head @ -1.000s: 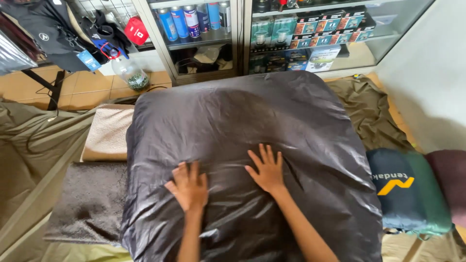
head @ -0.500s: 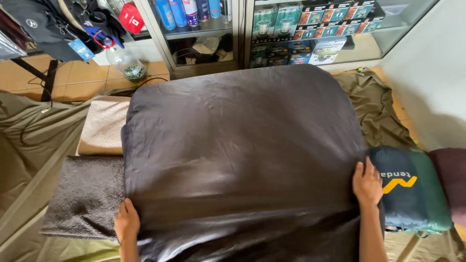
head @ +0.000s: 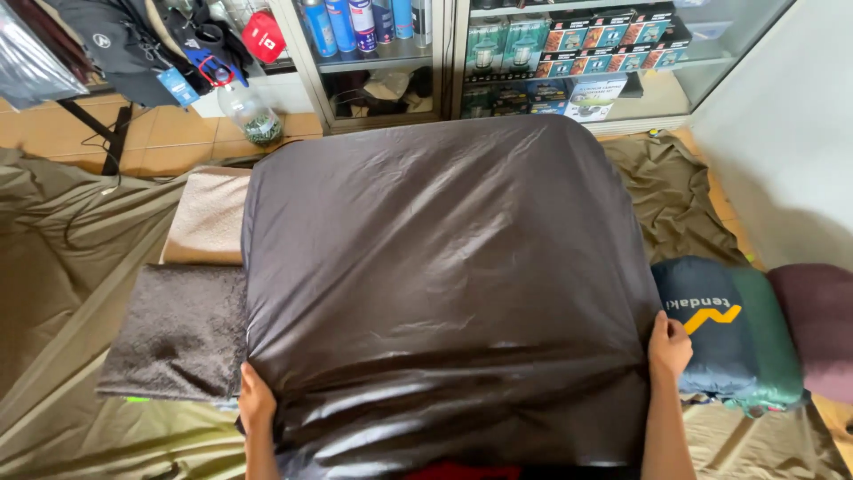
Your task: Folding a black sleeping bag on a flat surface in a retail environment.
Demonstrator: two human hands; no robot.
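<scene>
Two hands are gripping our dark sheet (head: 444,284), spread across mid-frame: left hand (head: 256,402) clamped on its lower-left edge, right hand (head: 668,345) clamped on its right edge beside a rolled bag (head: 724,333).

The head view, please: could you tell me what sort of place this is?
Probably an outdoor-gear shop floor: glass cabinets hold cans and boxed lanterns, tagged bags hang nearby, and both hands grip a dark sleeping bag spread out.
</scene>
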